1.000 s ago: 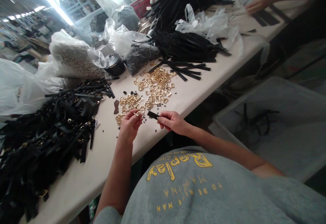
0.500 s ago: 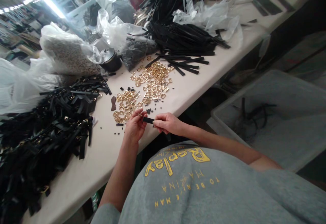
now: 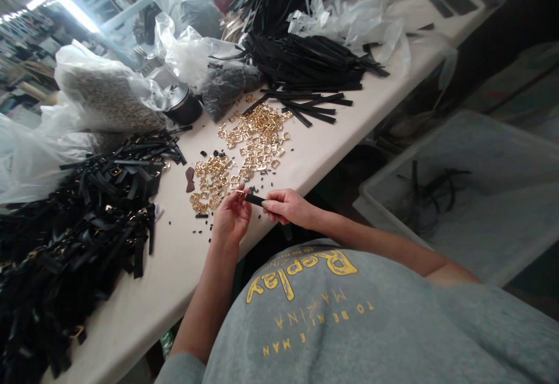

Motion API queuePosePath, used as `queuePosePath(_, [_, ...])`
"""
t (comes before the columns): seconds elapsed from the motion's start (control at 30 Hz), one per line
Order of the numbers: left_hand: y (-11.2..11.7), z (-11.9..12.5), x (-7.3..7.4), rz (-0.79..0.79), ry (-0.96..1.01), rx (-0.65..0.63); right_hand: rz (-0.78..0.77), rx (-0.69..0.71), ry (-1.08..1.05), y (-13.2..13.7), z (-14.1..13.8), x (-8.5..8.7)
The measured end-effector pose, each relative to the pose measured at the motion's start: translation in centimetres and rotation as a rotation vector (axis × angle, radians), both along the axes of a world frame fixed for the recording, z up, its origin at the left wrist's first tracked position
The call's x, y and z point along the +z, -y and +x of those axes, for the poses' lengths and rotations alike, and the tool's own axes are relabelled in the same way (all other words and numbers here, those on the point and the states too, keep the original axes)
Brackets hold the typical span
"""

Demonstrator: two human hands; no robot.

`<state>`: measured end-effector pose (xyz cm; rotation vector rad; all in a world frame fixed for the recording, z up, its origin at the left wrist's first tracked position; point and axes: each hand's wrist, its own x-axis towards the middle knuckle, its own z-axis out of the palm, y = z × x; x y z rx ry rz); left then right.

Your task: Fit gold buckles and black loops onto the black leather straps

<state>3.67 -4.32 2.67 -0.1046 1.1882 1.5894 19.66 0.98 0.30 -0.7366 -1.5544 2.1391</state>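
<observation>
Close to the table's front edge, my left hand (image 3: 233, 216) pinches a small gold buckle (image 3: 240, 193) in its fingertips. My right hand (image 3: 287, 207) grips a short black strap (image 3: 254, 199), whose far end meets the buckle at my left fingers. Whether the strap passes through the buckle is too small to tell. Just beyond both hands lies a spread of loose gold buckles (image 3: 262, 139). Small black bits (image 3: 253, 189) are scattered around them, and a brown bow-shaped piece (image 3: 190, 179) rests at their left.
A heap of black straps with buckles (image 3: 87, 226) covers the table's left. Bundled black straps (image 3: 305, 63) lie at the back, near a black tin (image 3: 182, 104) and plastic bags (image 3: 109, 87). Right of the table stands a translucent bin (image 3: 437, 197) holding dark scraps.
My view has shifted slightly, so the scene sits a little further left. My hands keep hold of the buckle and strap, with the strap's end still at my left fingers.
</observation>
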Motion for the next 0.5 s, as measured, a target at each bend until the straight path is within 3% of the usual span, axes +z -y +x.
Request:
queuePosePath(0.2, [-0.5,0.4,0.0,-0.002,0.009,0.025,0.084,-0.016,0.027,0.1,0.0,-0.2])
queuePosePath(0.4, [-0.6,0.8,-0.6,0.055,-0.047,0.051,0.426,-0.072,0.148,0.1,0.1,0.1])
queuePosePath(0.5, [-0.4,0.8,-1.5,0.126,-0.175,0.032,0.51,-0.089,0.199,0.0,0.0,0.4])
